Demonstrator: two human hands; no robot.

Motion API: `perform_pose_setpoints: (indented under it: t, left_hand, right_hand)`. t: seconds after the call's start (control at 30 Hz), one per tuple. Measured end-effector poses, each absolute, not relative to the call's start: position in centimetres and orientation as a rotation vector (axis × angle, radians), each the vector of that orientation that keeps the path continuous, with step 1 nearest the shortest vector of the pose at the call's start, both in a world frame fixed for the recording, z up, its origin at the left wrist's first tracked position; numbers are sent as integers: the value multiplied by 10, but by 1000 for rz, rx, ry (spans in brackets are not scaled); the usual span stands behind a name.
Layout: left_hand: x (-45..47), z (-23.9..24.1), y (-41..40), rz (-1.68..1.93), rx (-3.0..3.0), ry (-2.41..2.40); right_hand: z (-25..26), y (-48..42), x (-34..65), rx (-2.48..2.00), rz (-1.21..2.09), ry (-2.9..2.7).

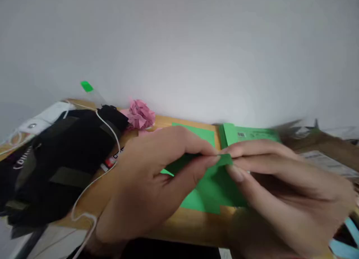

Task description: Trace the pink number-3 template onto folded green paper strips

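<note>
Both hands meet over the table edge, pinching one small bit of green paper point(225, 160) between them. The left hand point(151, 176) has thumb and forefinger closed on its left end; the right hand point(280, 176) clamps the other end the same way, fingertips almost touching the left's. The paper is bright green, matte and narrow, and seems folded flat (motion blur hides the crease itself). It is held just above a bigger green sheet point(207, 199) of the same colour, which lies flat under the fingers on the wooden table point(190, 225).

Just beyond the right hand's knuckles sits a green pack point(246, 133) with small print on its label. Beyond the left hand, against the wall, is a crumpled pink wad point(140, 115). Out past the left wrist a black bag point(56, 165) slumps on the table, with a white cord point(109, 130) trailing over it and down past the table edge.
</note>
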State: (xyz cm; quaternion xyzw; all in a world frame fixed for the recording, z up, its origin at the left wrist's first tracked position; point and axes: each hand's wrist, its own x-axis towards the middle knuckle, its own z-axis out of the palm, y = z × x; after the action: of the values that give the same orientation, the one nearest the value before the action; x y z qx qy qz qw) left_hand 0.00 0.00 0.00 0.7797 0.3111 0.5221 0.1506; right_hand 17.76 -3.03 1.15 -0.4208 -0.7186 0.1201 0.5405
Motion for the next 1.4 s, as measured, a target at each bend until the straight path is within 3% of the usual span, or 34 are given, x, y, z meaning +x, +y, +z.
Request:
perform_pose_setpoints:
  t: [1.4]
  left_hand:
    - [8,0,-5,1446,2500,1008]
  right_hand:
    - [6,-33,180,-1021,269,-1671]
